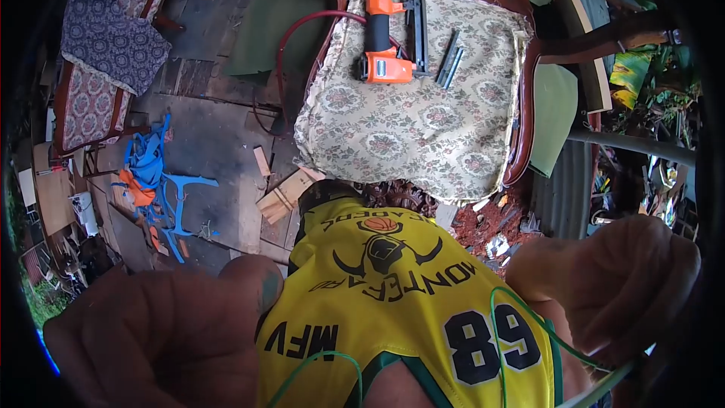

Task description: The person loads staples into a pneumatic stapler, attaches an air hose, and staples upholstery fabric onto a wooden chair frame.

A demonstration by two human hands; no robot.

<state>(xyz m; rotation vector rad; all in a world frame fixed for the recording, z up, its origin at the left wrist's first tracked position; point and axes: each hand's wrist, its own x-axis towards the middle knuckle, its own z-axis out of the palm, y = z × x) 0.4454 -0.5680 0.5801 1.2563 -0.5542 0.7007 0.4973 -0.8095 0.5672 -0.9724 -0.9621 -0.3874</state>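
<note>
Person wears a yellow jersey (pixel 411 325) with dark green trim (pixel 436 387) at the neckline. Front markings: black lettering (pixel 442 281), orange basketball (pixel 380 224), black horned emblem (pixel 384 255), "MFV" (pixel 303 342) at left, large black white-outlined number (pixel 472 344) at right. Dark lower garment (pixel 332 193) shows at far side.

Yellow jersey (pixel 404 295), print upside down: "MFV"; "MONTE…"; number including 8; nail gun (pixel 378 34) label unreadably small
</note>
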